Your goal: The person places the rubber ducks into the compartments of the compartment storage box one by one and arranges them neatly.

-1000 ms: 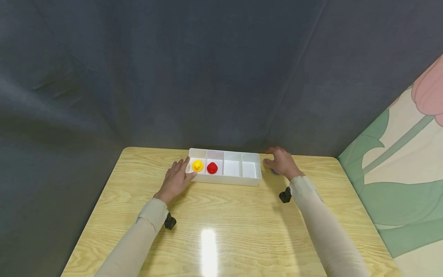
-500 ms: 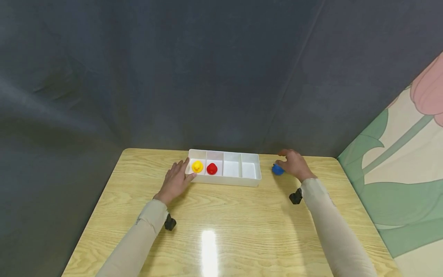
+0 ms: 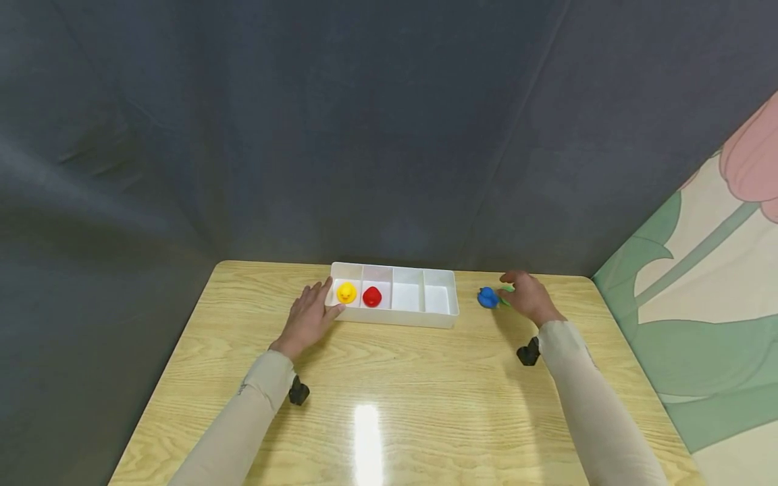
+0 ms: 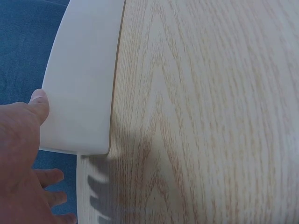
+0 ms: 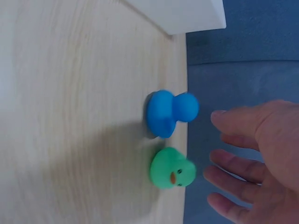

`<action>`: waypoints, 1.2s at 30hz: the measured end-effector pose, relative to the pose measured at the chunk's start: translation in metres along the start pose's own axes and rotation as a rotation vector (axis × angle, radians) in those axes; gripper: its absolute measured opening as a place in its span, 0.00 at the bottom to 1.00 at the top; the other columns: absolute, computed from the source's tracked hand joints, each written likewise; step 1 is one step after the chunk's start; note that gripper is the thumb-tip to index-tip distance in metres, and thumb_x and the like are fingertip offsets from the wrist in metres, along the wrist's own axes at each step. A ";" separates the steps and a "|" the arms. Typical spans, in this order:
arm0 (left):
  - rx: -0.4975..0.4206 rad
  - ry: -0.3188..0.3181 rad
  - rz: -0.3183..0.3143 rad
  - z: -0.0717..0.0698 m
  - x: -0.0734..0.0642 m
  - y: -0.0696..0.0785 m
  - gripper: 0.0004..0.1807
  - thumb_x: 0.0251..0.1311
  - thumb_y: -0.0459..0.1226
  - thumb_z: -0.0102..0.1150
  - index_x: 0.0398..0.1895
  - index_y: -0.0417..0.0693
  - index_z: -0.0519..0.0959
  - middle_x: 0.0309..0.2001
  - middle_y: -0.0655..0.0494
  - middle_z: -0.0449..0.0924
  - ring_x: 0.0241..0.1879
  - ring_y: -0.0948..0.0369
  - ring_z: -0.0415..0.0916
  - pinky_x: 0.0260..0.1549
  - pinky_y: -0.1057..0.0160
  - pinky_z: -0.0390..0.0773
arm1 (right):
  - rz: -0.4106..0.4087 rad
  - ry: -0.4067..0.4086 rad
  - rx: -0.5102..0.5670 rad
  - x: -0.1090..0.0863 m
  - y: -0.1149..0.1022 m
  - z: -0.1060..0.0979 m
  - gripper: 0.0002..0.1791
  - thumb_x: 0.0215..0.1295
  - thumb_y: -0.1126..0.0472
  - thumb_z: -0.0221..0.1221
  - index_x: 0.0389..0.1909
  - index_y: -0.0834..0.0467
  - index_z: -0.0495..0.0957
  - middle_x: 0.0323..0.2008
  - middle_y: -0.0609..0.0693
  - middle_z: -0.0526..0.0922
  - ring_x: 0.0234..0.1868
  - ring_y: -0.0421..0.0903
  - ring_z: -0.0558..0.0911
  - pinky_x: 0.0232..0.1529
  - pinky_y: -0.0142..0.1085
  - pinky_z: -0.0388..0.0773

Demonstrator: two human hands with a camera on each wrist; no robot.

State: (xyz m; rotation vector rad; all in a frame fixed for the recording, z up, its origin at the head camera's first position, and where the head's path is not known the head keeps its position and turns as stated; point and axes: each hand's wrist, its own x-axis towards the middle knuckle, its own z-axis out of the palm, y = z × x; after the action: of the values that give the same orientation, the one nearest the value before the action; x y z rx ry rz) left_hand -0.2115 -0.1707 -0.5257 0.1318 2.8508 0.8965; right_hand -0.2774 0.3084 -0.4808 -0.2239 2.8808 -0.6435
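Observation:
My left hand (image 3: 306, 322) rests at the left end of a white divided tray (image 3: 396, 317), its fingers fairly straight. In the left wrist view the thumb (image 4: 41, 106) touches the tray's front wall. Inside the tray, a yellow rubber duck (image 3: 346, 292) sits in the leftmost compartment and a red rubber duck (image 3: 372, 296) in the one beside it. Right of the tray, my right hand (image 3: 527, 299) hovers over a green rubber duck (image 5: 170, 169), fingers spread and holding nothing. Beside the green duck stands a blue rubber duck (image 5: 163, 113), nearer the tray.
The wooden table (image 3: 413, 391) stretches towards me, with its rear edge just behind the tray and ducks. A dark curtain (image 3: 389, 135) hangs behind it. On the right is a flower-patterned cloth (image 3: 687, 337).
My right hand has moved right, away from the tray's right end and past the blue duck, which now shows fully. The green duck has come into sight. My left hand stays put.

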 end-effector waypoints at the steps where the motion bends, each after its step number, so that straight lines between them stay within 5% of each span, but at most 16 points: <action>1: 0.000 0.001 0.000 0.000 0.000 0.000 0.44 0.81 0.56 0.49 0.89 0.49 0.45 0.86 0.32 0.47 0.86 0.32 0.42 0.82 0.28 0.45 | 0.005 -0.005 0.000 -0.001 0.002 0.000 0.26 0.80 0.60 0.58 0.68 0.74 0.74 0.70 0.75 0.74 0.67 0.76 0.75 0.65 0.68 0.76; 24: -0.008 0.011 0.016 0.001 -0.001 0.000 0.44 0.81 0.57 0.49 0.89 0.49 0.46 0.85 0.31 0.48 0.85 0.31 0.43 0.82 0.27 0.46 | 0.048 -0.022 0.030 -0.001 0.032 0.014 0.21 0.77 0.68 0.55 0.65 0.75 0.75 0.64 0.80 0.75 0.62 0.77 0.79 0.60 0.65 0.80; 36: -0.001 0.007 0.016 0.000 0.001 -0.001 0.44 0.81 0.57 0.49 0.89 0.50 0.46 0.85 0.32 0.48 0.85 0.31 0.43 0.82 0.28 0.47 | 0.083 -0.008 0.034 -0.003 0.036 0.016 0.23 0.79 0.61 0.58 0.66 0.72 0.76 0.62 0.77 0.79 0.59 0.74 0.82 0.57 0.65 0.81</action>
State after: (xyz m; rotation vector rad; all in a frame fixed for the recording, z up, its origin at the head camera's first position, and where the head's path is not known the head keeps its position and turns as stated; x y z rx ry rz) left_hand -0.2125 -0.1713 -0.5267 0.1516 2.8602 0.9027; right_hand -0.2745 0.3345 -0.5104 -0.1011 2.8514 -0.6735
